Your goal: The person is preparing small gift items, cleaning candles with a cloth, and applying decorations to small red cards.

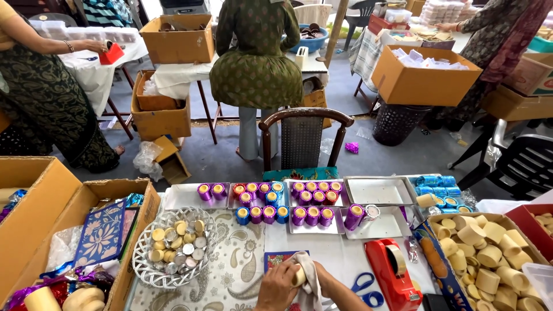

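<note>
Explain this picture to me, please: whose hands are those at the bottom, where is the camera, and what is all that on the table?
There is no machine here. A person wears the camera on the head, so this single view looks down at their own hands and the table.

The left hand and right hand meet at the bottom edge, together holding a small cream-coloured round piece and a white cloth.

Beyond them lie metal trays of purple, red and blue foil-wrapped cups, a white basket of round gold and silver pieces, a red tape dispenser, blue-handled scissors and a cardboard box of plain cream cups. Other people work at tables farther back.
</note>
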